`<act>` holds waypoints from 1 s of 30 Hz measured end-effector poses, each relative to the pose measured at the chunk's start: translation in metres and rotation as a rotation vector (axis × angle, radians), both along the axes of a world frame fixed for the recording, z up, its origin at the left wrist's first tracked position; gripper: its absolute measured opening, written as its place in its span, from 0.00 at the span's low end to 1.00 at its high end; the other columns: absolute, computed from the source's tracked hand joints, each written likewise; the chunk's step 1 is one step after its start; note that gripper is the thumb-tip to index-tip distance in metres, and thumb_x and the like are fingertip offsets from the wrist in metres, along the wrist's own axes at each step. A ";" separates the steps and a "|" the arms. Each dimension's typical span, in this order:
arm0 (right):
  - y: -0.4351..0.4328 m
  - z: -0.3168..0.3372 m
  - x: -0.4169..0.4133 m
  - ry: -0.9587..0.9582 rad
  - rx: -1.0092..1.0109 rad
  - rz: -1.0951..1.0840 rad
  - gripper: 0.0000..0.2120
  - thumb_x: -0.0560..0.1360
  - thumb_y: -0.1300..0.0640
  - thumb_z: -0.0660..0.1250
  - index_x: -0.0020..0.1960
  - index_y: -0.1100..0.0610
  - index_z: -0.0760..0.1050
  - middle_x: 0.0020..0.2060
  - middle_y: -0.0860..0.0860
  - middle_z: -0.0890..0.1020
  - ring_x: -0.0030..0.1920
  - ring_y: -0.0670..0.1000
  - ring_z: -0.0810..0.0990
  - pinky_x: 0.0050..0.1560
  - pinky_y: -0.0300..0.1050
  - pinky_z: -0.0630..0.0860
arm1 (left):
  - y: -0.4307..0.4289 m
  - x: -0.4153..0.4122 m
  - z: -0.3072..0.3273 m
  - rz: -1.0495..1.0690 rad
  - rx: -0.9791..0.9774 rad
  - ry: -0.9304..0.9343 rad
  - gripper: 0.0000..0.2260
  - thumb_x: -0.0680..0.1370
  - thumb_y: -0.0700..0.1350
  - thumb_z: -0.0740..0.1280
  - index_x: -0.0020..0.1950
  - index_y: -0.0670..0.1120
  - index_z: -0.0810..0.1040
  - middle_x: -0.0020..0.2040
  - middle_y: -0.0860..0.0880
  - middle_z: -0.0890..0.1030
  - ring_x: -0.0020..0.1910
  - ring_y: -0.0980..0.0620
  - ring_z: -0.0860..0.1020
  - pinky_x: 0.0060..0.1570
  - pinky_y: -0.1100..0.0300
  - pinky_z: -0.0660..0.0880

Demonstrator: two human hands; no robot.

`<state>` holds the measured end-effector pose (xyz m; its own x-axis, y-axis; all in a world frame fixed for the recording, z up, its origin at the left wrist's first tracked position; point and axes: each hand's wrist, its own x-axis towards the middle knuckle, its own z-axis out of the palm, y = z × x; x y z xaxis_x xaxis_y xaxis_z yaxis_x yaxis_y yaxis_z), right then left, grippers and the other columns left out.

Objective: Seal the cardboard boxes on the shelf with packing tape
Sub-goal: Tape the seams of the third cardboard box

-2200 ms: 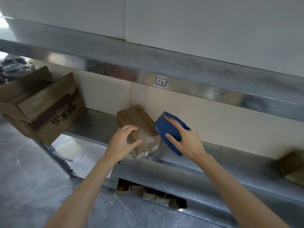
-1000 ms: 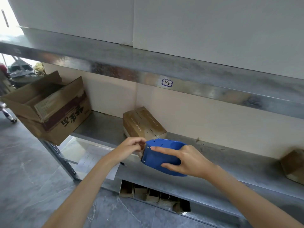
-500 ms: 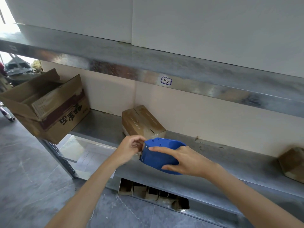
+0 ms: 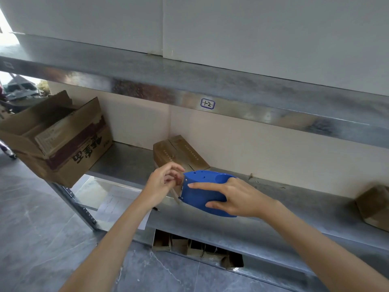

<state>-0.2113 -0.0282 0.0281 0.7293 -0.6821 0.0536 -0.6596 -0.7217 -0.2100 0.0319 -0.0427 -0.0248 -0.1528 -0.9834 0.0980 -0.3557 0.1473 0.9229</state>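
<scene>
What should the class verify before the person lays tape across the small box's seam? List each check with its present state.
1. Grip: the right hand holds the blue tape dispenser: ok.
2. Tape end pulled free by the left hand, whose fingers curl at the dispenser's front: cannot tell.
3. Top flaps of the small box closed: ok.
4. Box sitting flat on the shelf: ok.
5. Dispenser touching the box top: not ok, it is held in front of the box, off it.
</scene>
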 end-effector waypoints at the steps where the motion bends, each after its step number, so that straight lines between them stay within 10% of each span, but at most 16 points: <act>1: -0.002 0.002 -0.002 -0.007 -0.002 0.001 0.28 0.80 0.46 0.63 0.75 0.32 0.56 0.22 0.48 0.61 0.25 0.49 0.61 0.35 0.43 0.68 | -0.001 0.001 0.001 0.011 -0.005 -0.004 0.15 0.76 0.29 0.68 0.51 0.49 0.78 0.45 0.47 0.82 0.44 0.57 0.81 0.47 0.64 0.79; 30: -0.025 -0.010 -0.076 0.122 0.110 -0.204 0.33 0.76 0.39 0.66 0.69 0.25 0.47 0.27 0.53 0.70 0.30 0.49 0.68 0.39 0.29 0.65 | -0.003 0.020 -0.035 0.161 0.048 -0.057 0.10 0.77 0.40 0.72 0.54 0.53 0.81 0.44 0.50 0.80 0.43 0.59 0.80 0.45 0.71 0.74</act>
<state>-0.2876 -0.0536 0.0178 0.5723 -0.8128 -0.1093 -0.8146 -0.5480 -0.1899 0.0520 -0.0460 -0.0599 0.0028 -0.9990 0.0455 -0.4233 0.0401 0.9051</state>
